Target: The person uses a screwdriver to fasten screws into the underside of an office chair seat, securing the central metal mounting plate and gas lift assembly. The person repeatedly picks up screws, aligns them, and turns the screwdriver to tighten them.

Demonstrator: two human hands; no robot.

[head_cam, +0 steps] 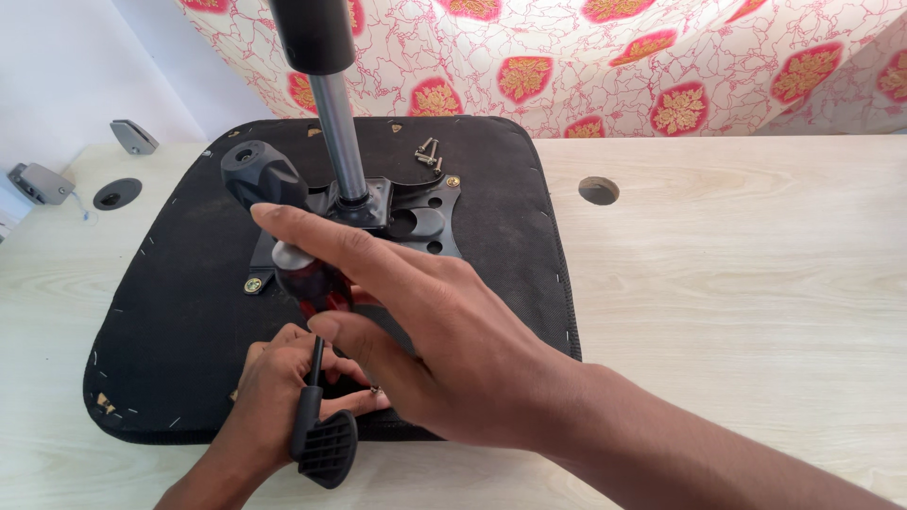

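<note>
From the head camera, we saw our right hand (444, 349) wrapped around a screwdriver (283, 227) with a black and red handle, fingers closed on the grip, the tool standing nearly upright over the near part of the metal mounting plate (416, 217). Our left hand (283, 397) lay below it on the upturned black seat base (170, 312), fingers curled near the screwdriver's tip; whether they pinched anything we could not tell. A black lever paddle (326, 444) stuck out beside that hand. The seat base rested on a pale wooden table (737, 283), a chrome post (340, 142) rising from the plate, loose screws (427, 153) just behind it.
</note>
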